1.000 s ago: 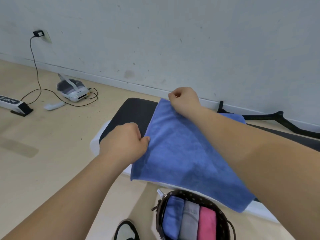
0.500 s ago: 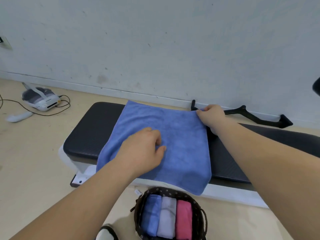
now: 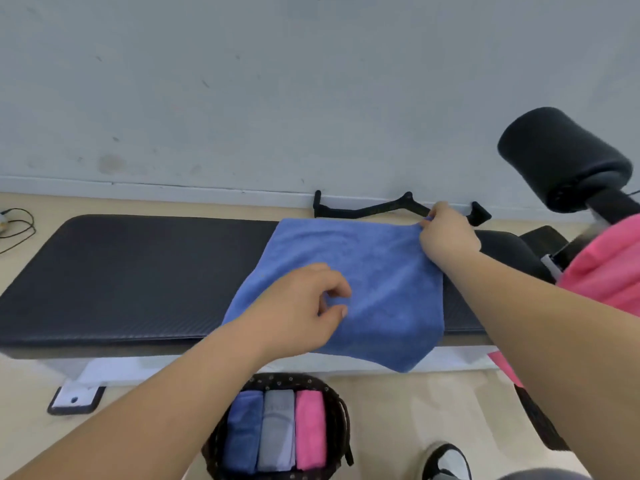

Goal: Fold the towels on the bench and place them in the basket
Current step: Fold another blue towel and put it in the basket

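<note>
A blue towel [image 3: 381, 271] lies flat across the black bench [image 3: 138, 271], and its near edge hangs over the front. The right hand [image 3: 446, 233] pinches the far right corner of the blue towel. The left hand [image 3: 298, 303] rests on the middle of it with curled fingers, but whether it pinches the cloth cannot be told. The basket [image 3: 287, 378] sits on the floor just below, holding a folded blue roll [image 3: 242, 431], a grey roll [image 3: 277, 427] and a pink roll [image 3: 310, 427] side by side.
</note>
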`<move>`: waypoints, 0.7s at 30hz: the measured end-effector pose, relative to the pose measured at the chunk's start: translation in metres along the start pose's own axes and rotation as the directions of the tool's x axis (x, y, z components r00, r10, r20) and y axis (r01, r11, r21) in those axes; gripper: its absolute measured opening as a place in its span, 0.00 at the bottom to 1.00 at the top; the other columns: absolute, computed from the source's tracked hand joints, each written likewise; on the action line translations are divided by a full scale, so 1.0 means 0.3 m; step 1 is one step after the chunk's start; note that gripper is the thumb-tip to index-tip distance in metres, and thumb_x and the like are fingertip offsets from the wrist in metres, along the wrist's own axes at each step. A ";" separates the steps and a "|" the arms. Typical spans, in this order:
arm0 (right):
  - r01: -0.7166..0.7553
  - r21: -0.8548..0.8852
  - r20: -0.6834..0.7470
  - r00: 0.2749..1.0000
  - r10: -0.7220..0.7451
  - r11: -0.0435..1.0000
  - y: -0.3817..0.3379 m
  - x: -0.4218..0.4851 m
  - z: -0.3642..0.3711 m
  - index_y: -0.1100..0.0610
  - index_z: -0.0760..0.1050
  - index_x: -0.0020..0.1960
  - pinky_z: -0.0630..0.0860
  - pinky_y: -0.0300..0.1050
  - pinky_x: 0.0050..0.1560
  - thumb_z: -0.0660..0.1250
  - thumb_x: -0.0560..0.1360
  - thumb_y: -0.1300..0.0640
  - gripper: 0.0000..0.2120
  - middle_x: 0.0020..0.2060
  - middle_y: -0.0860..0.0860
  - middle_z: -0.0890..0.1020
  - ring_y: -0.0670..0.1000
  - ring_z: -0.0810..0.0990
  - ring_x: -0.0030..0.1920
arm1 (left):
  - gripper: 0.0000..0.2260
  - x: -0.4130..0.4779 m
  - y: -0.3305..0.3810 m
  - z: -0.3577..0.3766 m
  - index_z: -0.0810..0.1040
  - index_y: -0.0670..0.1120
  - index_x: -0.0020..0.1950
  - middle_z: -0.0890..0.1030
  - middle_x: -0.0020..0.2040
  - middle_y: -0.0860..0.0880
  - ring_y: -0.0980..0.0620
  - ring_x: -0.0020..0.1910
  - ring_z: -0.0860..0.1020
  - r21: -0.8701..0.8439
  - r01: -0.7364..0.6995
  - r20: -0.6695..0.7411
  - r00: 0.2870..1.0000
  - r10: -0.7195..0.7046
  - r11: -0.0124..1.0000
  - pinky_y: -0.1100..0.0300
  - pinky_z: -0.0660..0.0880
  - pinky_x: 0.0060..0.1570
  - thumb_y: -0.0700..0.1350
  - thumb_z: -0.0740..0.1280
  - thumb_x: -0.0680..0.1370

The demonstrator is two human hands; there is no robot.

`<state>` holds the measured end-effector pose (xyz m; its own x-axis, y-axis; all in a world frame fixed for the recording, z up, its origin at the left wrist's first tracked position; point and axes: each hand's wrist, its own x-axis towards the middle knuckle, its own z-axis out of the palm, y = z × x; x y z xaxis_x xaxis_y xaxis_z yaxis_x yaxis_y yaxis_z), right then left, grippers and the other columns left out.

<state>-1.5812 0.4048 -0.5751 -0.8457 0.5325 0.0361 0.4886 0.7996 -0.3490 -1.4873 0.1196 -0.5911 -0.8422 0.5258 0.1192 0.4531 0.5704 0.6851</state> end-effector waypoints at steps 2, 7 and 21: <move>0.040 -0.126 -0.071 0.996 -0.049 0.991 0.005 0.002 -0.011 0.56 0.70 0.61 0.70 0.53 0.45 0.60 0.82 0.57 0.09 0.57 0.58 0.76 0.60 0.74 0.52 | 0.02 0.015 -0.018 -0.023 0.80 0.53 0.50 0.77 0.47 0.57 0.60 0.43 0.77 0.142 0.092 -0.125 0.989 -0.075 0.985 0.59 0.75 0.47 0.48 0.68 0.79; 0.402 0.103 0.056 0.911 -0.409 0.910 -0.201 -0.071 0.063 0.56 0.79 0.56 0.79 0.54 0.54 0.62 0.80 0.54 0.11 0.54 0.55 0.81 0.59 0.80 0.55 | 0.12 -0.011 -0.114 -0.129 0.72 0.51 0.45 0.76 0.45 0.52 0.49 0.42 0.77 0.351 0.463 -0.246 0.884 -0.397 0.814 0.50 0.79 0.42 0.59 0.67 0.77; 0.612 0.036 0.103 0.784 -0.612 0.790 -0.384 -0.102 0.311 0.53 0.72 0.73 0.67 0.57 0.72 0.55 0.81 0.39 0.28 0.67 0.55 0.75 0.60 0.72 0.69 | 0.11 -0.071 -0.135 -0.131 0.67 0.48 0.38 0.71 0.33 0.54 0.52 0.31 0.68 -0.020 0.452 -0.139 0.882 -0.451 0.892 0.57 0.65 0.32 0.47 0.68 0.74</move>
<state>-1.6315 0.2705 -0.6234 -0.9842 -0.1005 0.1456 -0.1393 0.9475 -0.2877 -1.4992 0.0605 -0.5930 -0.9875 0.1188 -0.1036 0.0171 0.7341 0.6788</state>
